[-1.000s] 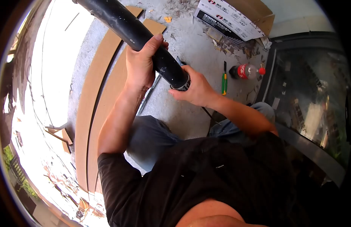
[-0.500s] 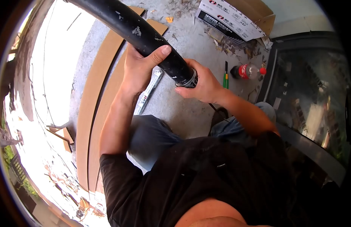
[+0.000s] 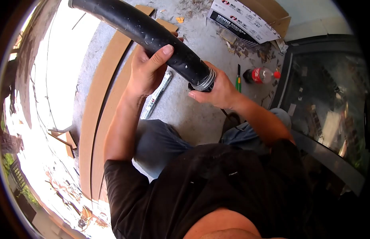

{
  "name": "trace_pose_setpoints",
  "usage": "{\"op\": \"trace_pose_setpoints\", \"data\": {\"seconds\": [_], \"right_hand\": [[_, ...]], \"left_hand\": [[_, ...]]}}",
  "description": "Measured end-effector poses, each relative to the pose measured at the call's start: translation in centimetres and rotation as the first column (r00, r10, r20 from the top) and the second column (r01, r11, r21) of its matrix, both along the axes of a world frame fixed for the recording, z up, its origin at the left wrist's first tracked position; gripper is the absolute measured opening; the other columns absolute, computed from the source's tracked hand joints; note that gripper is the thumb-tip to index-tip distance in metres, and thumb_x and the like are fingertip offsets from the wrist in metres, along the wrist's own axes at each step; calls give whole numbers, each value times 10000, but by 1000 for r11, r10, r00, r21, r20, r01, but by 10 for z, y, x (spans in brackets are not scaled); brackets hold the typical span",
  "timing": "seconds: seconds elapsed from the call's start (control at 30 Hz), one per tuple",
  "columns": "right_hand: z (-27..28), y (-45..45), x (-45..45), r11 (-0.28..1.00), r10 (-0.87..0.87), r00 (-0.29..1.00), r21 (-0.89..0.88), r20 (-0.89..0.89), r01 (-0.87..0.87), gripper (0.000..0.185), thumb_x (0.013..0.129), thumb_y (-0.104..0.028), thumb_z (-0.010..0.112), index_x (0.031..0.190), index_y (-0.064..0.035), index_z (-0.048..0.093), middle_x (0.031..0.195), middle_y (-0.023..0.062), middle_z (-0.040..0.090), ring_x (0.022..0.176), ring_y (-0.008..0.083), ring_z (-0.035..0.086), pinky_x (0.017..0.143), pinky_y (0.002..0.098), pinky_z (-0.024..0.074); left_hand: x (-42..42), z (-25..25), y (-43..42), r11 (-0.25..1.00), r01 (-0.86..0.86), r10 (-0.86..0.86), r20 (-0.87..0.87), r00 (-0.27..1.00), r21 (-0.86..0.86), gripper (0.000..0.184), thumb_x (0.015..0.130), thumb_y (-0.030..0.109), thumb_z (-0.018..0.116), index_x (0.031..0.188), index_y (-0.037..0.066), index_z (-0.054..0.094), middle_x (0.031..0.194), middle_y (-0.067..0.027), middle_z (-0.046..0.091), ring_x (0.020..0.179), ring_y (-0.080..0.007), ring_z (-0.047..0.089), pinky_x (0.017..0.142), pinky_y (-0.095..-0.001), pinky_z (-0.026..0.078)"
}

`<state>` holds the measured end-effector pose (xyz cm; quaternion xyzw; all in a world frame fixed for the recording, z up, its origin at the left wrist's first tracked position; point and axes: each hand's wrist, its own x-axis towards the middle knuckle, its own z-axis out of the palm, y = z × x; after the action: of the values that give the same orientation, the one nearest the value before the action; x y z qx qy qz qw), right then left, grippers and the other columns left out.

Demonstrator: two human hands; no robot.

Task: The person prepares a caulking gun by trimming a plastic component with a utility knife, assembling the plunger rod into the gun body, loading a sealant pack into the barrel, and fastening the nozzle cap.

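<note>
A long black pipe [image 3: 153, 36] with pale scuffs slants from the upper left toward the middle of the head view. My left hand [image 3: 150, 65] is wrapped round its midsection, thumb on top and fingertips showing on the far side. At the near end, by a ridged silvery ring [image 3: 207, 83], my right hand [image 3: 220, 89] grips the pipe with thumb below and fingers behind. Something dark pokes out at this end, partly hidden by the hand. Under the left wrist a narrow silver packet [image 3: 157, 95] lies on the concrete floor.
A green-handled cutter [image 3: 238, 81] and a cola bottle [image 3: 262, 75] lie to the right. Behind them stands an open cardboard box [image 3: 244, 20] near dry leaves. Long brown boards [image 3: 99, 83] lie at left. A dark-framed glass panel [image 3: 324, 91] fills the right side.
The pipe has turned about its length, its scuffs now lying elsewhere, and its far end shows. The ringed end and my right hand have shifted slightly right; more of the ring is visible.
</note>
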<state>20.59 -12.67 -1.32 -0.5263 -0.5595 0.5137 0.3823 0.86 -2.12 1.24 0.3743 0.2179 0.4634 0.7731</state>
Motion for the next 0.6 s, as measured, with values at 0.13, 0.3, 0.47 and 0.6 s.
{"op": "trace_pose_setpoints", "data": {"seconds": [0.13,0.3,0.47,0.6], "right_hand": [[-10,-3,-5,999,19,1000,41,7,-19,826,752,-325,900,1414,-25,509,984,89,672,886,162,652,834,339,540],[-8,-9,-1,995,57,997,-87,48,-52,825,765,-202,880,1471,-54,481,1046,42,640,932,101,617,847,272,517],[-10,-10,-6,992,84,986,-105,144,-70,857,762,-339,887,1451,-44,471,931,102,707,865,178,672,816,341,544],[-15,-13,-6,992,106,973,-85,206,-90,852,755,-311,889,1454,-55,473,933,110,710,852,188,677,814,344,546]], "left_hand": [[-21,-5,23,1000,-3,2,-30,1000,-26,607,955,389,714,1386,4,530,1297,-188,631,1240,-304,600,1095,-493,479],[-60,-20,48,985,-92,124,231,965,-145,551,1008,331,655,1374,-56,514,1306,-196,623,1289,-325,571,1159,-505,418],[-93,-29,68,933,-232,318,330,889,-274,541,1017,308,637,1351,-98,510,1278,-226,627,1283,-339,568,1192,-496,383],[-123,-37,84,909,-288,396,406,823,-303,515,1015,308,632,1338,-74,506,1240,-219,633,1239,-354,584,1170,-510,396]]}}
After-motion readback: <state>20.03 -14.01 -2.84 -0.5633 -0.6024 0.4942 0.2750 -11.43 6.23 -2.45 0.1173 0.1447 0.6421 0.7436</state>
